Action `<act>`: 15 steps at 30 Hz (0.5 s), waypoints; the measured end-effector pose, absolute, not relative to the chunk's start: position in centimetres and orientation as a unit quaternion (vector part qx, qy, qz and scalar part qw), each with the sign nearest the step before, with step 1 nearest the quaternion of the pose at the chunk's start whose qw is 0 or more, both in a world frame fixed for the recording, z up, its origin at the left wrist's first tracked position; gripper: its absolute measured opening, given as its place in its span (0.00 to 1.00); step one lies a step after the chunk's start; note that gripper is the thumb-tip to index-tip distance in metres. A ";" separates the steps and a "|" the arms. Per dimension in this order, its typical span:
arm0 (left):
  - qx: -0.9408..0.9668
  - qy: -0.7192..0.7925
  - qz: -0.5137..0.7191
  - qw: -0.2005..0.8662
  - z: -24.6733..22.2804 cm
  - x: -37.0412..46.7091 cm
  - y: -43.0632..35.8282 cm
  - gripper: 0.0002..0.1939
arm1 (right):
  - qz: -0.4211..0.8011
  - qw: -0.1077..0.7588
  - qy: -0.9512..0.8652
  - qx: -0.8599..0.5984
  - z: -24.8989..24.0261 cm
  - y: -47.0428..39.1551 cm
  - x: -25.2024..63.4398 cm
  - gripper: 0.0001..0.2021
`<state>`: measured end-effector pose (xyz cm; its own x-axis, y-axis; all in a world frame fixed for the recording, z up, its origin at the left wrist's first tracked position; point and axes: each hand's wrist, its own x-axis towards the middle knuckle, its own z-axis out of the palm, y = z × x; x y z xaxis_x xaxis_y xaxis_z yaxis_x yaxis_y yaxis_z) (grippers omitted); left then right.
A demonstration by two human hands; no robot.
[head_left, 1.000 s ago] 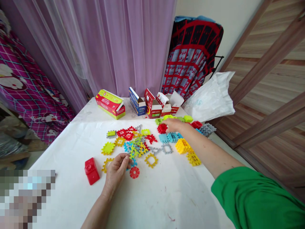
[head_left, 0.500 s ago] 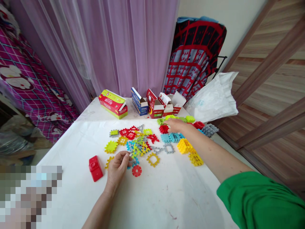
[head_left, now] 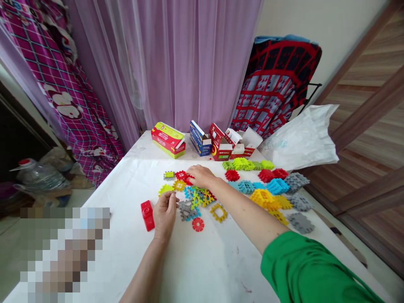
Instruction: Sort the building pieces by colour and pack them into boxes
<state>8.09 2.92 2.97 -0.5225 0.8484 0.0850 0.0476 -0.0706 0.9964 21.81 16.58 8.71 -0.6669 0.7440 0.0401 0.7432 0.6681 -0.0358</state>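
A mixed pile of flat, notched plastic interlocking building pieces [head_left: 197, 198] lies mid-table. My right hand [head_left: 202, 174] is at its back edge, fingers bent down onto a red building piece [head_left: 189, 179]. The hand hides part of that piece. At the pile's near left, my left hand [head_left: 166, 212] has thumb and fingers curled together; what they hold, if anything, is hidden. Close by are grey pieces [head_left: 187, 210], a red disc [head_left: 198, 224] and a yellow square frame [head_left: 218, 213].
Colour-sorted rows stand on the right: green [head_left: 243, 164], red [head_left: 267, 175], blue [head_left: 277, 186], yellow [head_left: 265, 198] and grey [head_left: 296, 182]. Small cartons [head_left: 198, 138] line the back, beside a white bag [head_left: 299, 134]. A red plastic block [head_left: 147, 215] sits left of my left hand.
My right hand has moved left from the sorted red and green pieces to the mixed pile's back. My left hand stays beside the pile. The view has shifted, showing more of the right side.
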 end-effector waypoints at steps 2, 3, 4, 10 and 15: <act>0.368 0.601 0.633 0.321 3.0 8.1 2.9 0.16 | 0.018 0.033 -0.911 -0.410 8.4 16.8 20.1 0.17; 0.365 0.600 0.634 0.324 3.0 8.1 3.0 0.16 | 0.022 0.030 -0.911 -0.412 8.3 16.9 19.5 0.18; 0.361 0.598 0.636 0.327 2.9 8.1 3.0 0.16 | 0.027 0.021 -0.910 -0.412 8.3 17.2 19.1 0.19; 0.341 0.584 0.649 0.347 2.3 8.2 3.5 0.16 | 0.062 -0.073 -0.903 -0.418 8.5 18.9 18.1 0.23; 0.358 0.580 0.647 0.342 1.7 8.4 3.8 0.17 | 0.054 -0.083 -0.898 -0.428 8.3 19.9 17.5 0.29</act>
